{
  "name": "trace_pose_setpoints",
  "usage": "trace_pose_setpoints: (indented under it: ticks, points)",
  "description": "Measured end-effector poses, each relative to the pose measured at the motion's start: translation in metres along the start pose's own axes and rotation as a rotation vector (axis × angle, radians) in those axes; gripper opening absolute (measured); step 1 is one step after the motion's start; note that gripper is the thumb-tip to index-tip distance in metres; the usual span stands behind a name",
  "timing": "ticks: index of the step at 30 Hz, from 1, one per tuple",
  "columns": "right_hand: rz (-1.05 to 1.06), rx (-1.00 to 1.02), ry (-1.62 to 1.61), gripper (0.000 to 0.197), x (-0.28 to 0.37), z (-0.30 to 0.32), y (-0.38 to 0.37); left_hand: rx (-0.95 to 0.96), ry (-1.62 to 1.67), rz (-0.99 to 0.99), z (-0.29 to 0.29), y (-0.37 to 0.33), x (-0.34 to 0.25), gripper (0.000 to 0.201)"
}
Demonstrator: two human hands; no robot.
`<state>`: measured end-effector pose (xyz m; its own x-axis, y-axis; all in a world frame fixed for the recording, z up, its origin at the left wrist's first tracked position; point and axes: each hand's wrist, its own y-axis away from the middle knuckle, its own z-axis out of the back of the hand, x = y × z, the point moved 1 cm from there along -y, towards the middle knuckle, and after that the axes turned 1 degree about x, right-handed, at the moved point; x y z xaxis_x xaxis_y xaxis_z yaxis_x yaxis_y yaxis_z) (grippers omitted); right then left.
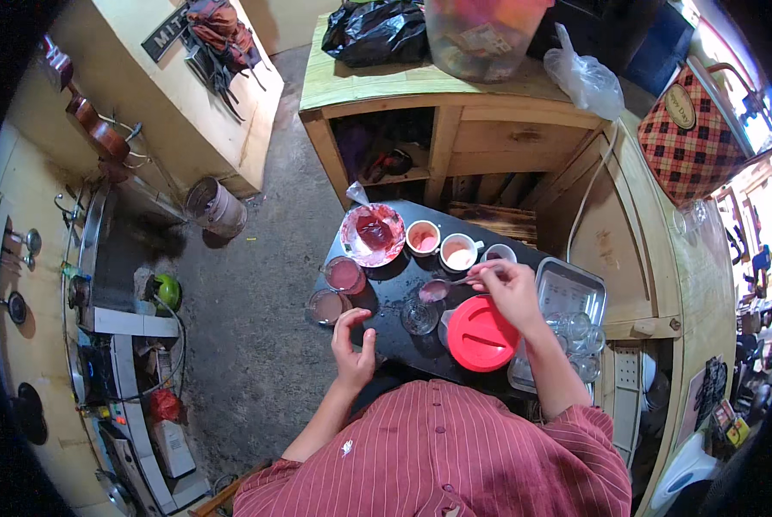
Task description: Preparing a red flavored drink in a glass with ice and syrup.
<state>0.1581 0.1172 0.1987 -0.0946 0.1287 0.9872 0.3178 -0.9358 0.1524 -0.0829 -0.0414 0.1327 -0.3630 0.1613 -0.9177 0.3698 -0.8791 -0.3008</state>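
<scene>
My right hand [511, 295] pinches the handle of a metal spoon [435, 290], its bowl filled with something pink, above a small dark table. Just below the spoon stands a clear glass [419, 317]. Beside my right wrist is a container with a red lid [483, 333]. My left hand [352, 353] hovers at the table's left edge, fingers apart and holding nothing. Nearest to it are a glass of brownish-pink liquid [326, 307] and a glass of pink liquid [345, 275]. Farther back, a bowl [394, 252] holds a dark red mass, beside several light cups [459, 252].
A metal tray [567, 271] with several clear glasses [578, 338] lies at the right. Behind the table rises a wooden cabinet [524, 138] bearing a black plastic bag [375, 34] and a large tub [487, 39]. A bucket [216, 208] and green gas cylinder [168, 291] are on the left.
</scene>
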Motion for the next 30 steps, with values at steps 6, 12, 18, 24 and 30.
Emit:
trace_pose_setpoints:
  ticks: [6,12,18,24,30]
  points:
    - [0.289,0.175,0.635,0.017,0.011,-0.036,0.012,-0.005,-0.020,-0.033,0.011,0.008,0.000,0.024]
    - [0.361,0.217,0.668,0.014,0.009,-0.055,0.025,0.009,0.000,0.023,0.016,0.009,0.003,0.025]
    - [0.417,0.162,0.719,0.015,0.002,-0.070,0.048,0.093,-0.042,0.053,0.009,0.004,0.006,0.029]
    - [0.436,0.007,0.668,0.017,-0.014,-0.096,0.074,0.188,-0.031,0.075,0.000,-0.004,0.017,0.039]
    - [0.389,-0.100,0.687,0.018,-0.052,-0.118,0.090,0.298,-0.092,0.093,-0.006,-0.011,0.034,0.048]
